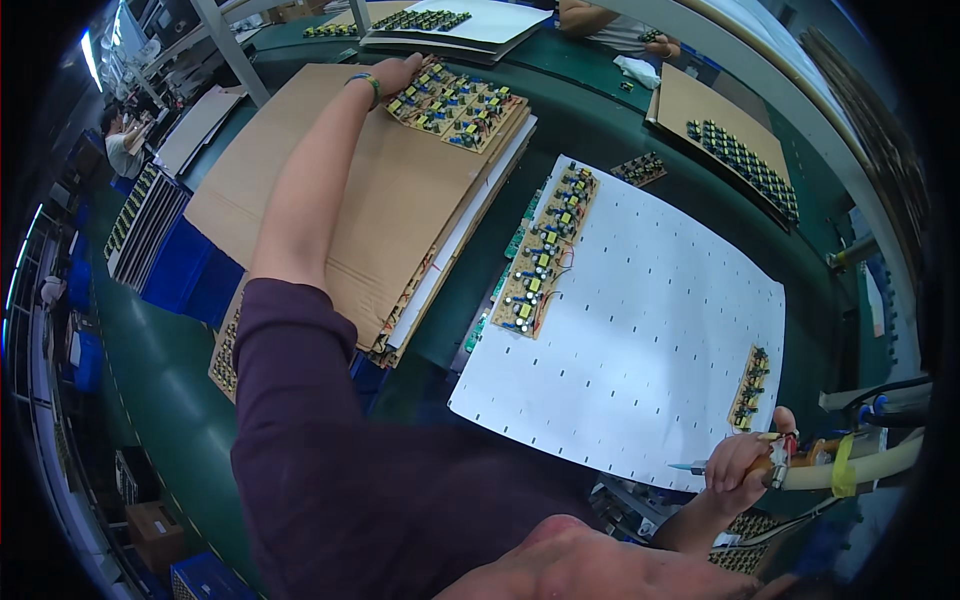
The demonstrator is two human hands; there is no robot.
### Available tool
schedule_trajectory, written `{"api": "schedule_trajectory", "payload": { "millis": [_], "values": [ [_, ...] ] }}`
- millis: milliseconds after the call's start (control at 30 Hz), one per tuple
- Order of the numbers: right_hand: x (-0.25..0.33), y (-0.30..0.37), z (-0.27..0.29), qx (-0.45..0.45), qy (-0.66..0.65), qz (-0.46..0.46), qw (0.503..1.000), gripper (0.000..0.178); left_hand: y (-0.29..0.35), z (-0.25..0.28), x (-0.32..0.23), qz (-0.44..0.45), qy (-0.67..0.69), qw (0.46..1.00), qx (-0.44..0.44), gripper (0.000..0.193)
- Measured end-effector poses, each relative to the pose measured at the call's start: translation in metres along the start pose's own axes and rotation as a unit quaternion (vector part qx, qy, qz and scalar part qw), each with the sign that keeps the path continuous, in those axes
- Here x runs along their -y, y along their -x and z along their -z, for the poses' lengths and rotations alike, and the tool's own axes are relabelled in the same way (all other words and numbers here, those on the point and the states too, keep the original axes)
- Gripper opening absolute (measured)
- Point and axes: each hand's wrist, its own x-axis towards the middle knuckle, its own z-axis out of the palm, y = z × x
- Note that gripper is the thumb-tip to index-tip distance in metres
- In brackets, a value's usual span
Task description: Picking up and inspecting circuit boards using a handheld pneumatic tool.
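My left hand (400, 72) reaches far out to the back left, with its fingers closed on the left corner of a circuit board panel (455, 105). That tan panel carries yellow, black and green components and lies on a stack of cardboard sheets (400, 200). At the lower right, my right hand (735, 462) is wrapped round a hose-fed dispensing gun (780, 462) with a pointed teal tip, over the near right corner of a white perforated sheet (640, 330). A long populated board strip (545, 255) lies along this sheet's left side. A shorter strip (750, 388) lies beside my right hand.
Behind the white sheet sits a small board (640, 170). Cardboard with rows of boards (745, 165) stands at the far right. A blue bin (205, 265) is on the left. Metal frame bars (230, 50) cross the back. Co-workers (600, 22) sit beyond the green bench.
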Motion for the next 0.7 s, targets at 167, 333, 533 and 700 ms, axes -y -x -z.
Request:
{"api": "schedule_trajectory", "payload": {
  "millis": [167, 333, 533, 700],
  "values": [
    [-0.001, 0.005, 0.009, 0.002, 0.002, -0.010, 1.000, 0.075, -0.006, -0.002, 0.012, -0.045, -0.054, 0.997, -0.022, 0.072],
    [-0.001, 0.009, 0.011, -0.012, 0.009, -0.005, 1.000, 0.076, 0.002, 0.002, 0.010, -0.102, -0.081, 0.989, -0.073, 0.071],
    [0.005, 0.011, 0.006, -0.013, 0.007, -0.012, 1.000, 0.081, 0.135, 0.021, -0.068, -0.266, -0.030, 0.963, -0.036, 0.039],
    [0.010, 0.016, 0.005, -0.023, -0.001, -0.020, 1.000, 0.079, 0.293, -0.055, -0.140, -0.312, -0.321, 0.890, 0.085, 0.055]
  ]
}}
